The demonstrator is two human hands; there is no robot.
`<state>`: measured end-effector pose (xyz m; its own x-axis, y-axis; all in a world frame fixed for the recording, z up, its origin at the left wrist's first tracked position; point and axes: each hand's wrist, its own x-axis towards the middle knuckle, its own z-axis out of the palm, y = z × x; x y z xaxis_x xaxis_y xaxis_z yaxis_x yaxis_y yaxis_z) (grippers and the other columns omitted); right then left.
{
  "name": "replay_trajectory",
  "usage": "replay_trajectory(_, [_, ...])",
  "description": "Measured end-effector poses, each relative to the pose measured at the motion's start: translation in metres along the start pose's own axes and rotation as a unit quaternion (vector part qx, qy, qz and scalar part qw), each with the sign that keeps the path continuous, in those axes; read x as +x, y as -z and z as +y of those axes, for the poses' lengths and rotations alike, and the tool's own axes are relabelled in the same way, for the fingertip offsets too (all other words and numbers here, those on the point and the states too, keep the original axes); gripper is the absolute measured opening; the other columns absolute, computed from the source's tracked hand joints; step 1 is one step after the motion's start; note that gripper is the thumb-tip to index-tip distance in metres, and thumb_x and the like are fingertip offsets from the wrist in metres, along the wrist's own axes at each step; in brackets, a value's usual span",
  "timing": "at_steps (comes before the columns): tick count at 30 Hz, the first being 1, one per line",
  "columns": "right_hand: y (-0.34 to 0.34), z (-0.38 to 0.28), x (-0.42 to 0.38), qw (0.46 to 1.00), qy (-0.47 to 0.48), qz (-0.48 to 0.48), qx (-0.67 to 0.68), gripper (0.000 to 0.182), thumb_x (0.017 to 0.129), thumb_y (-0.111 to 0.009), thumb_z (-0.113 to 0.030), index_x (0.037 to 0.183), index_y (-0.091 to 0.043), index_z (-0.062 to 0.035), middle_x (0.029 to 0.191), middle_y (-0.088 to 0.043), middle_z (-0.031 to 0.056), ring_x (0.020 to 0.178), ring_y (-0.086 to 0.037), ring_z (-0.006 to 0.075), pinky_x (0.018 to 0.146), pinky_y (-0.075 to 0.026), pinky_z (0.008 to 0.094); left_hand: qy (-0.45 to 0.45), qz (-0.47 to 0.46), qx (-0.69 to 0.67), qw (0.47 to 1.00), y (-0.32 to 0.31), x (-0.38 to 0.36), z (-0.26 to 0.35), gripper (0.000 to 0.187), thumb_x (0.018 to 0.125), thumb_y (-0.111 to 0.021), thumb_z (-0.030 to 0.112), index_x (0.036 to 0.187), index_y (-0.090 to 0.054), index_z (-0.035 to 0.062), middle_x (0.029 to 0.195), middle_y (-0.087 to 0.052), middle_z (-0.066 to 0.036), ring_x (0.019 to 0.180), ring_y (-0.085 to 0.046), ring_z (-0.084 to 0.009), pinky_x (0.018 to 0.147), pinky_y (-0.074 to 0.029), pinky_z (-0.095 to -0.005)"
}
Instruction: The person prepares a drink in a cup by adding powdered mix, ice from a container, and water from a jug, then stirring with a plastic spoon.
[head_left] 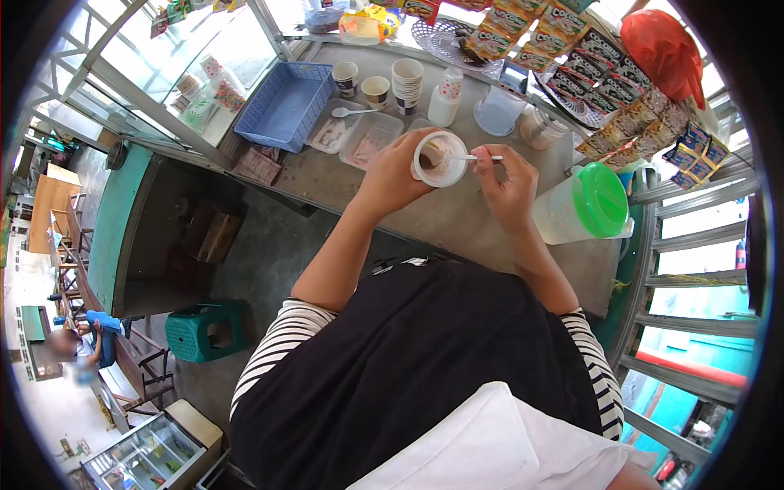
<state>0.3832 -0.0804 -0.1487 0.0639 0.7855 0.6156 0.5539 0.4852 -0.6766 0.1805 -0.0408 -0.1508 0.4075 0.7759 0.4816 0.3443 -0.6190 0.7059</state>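
Note:
My left hand [392,178] is wrapped round a white plastic cup [454,175] tilted toward me, with something brownish and pale inside. Between the fingers of my right hand [508,181] is the handle of a white spoon [465,157]; its far end reaches into the cup. Both hands are above the grey counter [482,212]. Beyond the left hand sit two clear plastic containers, one a tub [371,137] and the other a tub [330,131] with a white spoon [353,112] across it. To the right of my right hand is a pitcher with a green lid [600,200].
A blue basket [286,102] stands at the counter's back left, beside stacked paper cups [406,82]. Clear jars [543,126] are at the back right. Hanging sachets [600,69] and a red bag [661,49] are above. A green stool [208,331] stands at left; a person [98,339] sits farther off.

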Motion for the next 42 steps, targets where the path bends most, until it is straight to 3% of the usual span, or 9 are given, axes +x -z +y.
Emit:
replay_trajectory(2, [-0.021, -0.003, -0.007, 0.997, -0.029, 0.013, 0.072, 0.015, 0.099, -0.063, -0.011, 0.096, -0.068, 0.0039, 0.083, -0.07, 0.009, 0.076, -0.066, 0.0121, 0.071, -0.051, 0.0258, -0.001, 0.012, 0.001, 1.0, 0.016, -0.004, -0.01, 0.065, 0.071, -0.084, 0.017, 0.129, -0.057, 0.0067, 0.122, -0.065, -0.014, 0.112, -0.063, -0.0353, 0.091, -0.052, -0.0425])
replay_trajectory(5, [-0.045, -0.017, -0.011, 0.974, -0.086, 0.045, 0.203, 0.017, 0.101, -0.059, -0.01, 0.101, -0.065, 0.006, 0.087, -0.068, 0.0098, 0.078, -0.066, 0.0136, 0.072, -0.052, 0.0255, 0.001, 0.035, 0.001, 0.999, 0.037, -0.01, -0.021, 0.065, 0.071, -0.084, 0.018, 0.129, -0.057, 0.0069, 0.121, -0.066, -0.013, 0.112, -0.064, -0.0348, 0.091, -0.052, -0.0422])
replay_trajectory(9, [-0.064, -0.031, -0.009, 0.966, -0.072, 0.079, 0.235, 0.016, 0.102, -0.057, -0.009, 0.103, -0.064, 0.006, 0.09, -0.068, 0.0105, 0.078, -0.066, 0.0137, 0.073, -0.052, 0.0252, -0.006, 0.077, -0.007, 0.997, 0.057, -0.02, -0.038, 0.065, 0.07, -0.085, 0.019, 0.127, -0.057, 0.0069, 0.119, -0.067, -0.012, 0.111, -0.064, -0.0337, 0.091, -0.052, -0.0418])
replay_trajectory(15, [-0.088, -0.043, -0.012, 0.98, -0.018, 0.084, 0.179, 0.012, 0.096, -0.067, -0.009, 0.096, -0.067, 0.003, 0.08, -0.07, 0.0076, 0.075, -0.067, 0.0112, 0.067, -0.052, 0.0248, -0.027, 0.101, -0.001, 0.995, 0.074, -0.031, -0.05, 0.065, 0.069, -0.086, 0.018, 0.125, -0.057, 0.0071, 0.117, -0.068, -0.012, 0.109, -0.065, -0.0342, 0.09, -0.053, -0.0422])
replay_trajectory(20, [-0.09, -0.065, 0.006, 0.992, 0.119, 0.051, -0.004, 0.008, 0.088, -0.074, -0.011, 0.092, -0.069, -0.0055, 0.077, -0.07, 0.0074, 0.069, -0.065, 0.0214, 0.066, -0.05, 0.031, -0.039, 0.098, -0.004, 0.994, 0.078, -0.032, -0.057, 0.064, 0.069, -0.086, 0.015, 0.125, -0.057, 0.0075, 0.119, -0.068, -0.011, 0.117, -0.062, -0.0349, 0.094, -0.051, -0.0435])
replay_trajectory(24, [-0.092, -0.078, 0.017, 0.992, 0.119, 0.011, -0.042, 0.009, 0.087, -0.075, -0.014, 0.089, -0.069, -0.0078, 0.075, -0.069, 0.0065, 0.068, -0.063, 0.023, 0.067, -0.049, 0.0335, -0.088, 0.068, 0.039, 0.993, 0.082, -0.031, -0.06, 0.062, 0.068, -0.084, 0.012, 0.124, -0.058, 0.0115, 0.125, -0.065, -0.008, 0.126, -0.057, -0.0344, 0.103, -0.047, -0.0456])
replay_trajectory(30, [-0.108, -0.067, 0.001, 0.996, 0.07, -0.002, -0.046, 0.01, 0.09, -0.072, -0.015, 0.088, -0.067, -0.0066, 0.075, -0.07, 0.0058, 0.069, -0.064, 0.0234, 0.068, -0.049, 0.0338, -0.088, 0.048, 0.068, 0.993, 0.083, -0.032, -0.066, 0.06, 0.069, -0.083, 0.013, 0.125, -0.06, 0.0142, 0.127, -0.064, -0.007, 0.127, -0.056, -0.0337, 0.109, -0.043, -0.0492])
replay_trajectory(35, [-0.133, -0.047, -0.036, 0.976, -0.1, 0.077, 0.178, 0.017, 0.1, -0.063, -0.016, 0.093, -0.062, -0.0009, 0.084, -0.074, 0.0105, 0.076, -0.066, 0.0144, 0.069, -0.052, 0.0306, -0.116, 0.065, 0.127, 0.983, 0.085, -0.03, -0.066, 0.058, 0.068, -0.082, 0.013, 0.122, -0.062, 0.0137, 0.124, -0.066, -0.007, 0.123, -0.058, -0.0327, 0.105, -0.045, -0.0486])
replay_trajectory(42, [-0.143, -0.042, -0.045, 0.951, -0.126, 0.111, 0.258, 0.022, 0.107, -0.05, -0.02, 0.104, -0.057, 0.0011, 0.093, -0.072, 0.014, 0.08, -0.067, 0.016, 0.077, -0.053, 0.0307, -0.07, 0.071, 0.111, 0.989, 0.086, -0.023, -0.062, 0.058, 0.068, -0.082, 0.016, 0.123, -0.063, 0.0132, 0.121, -0.067, -0.007, 0.118, -0.061, -0.0313, 0.1, -0.047, -0.0449])
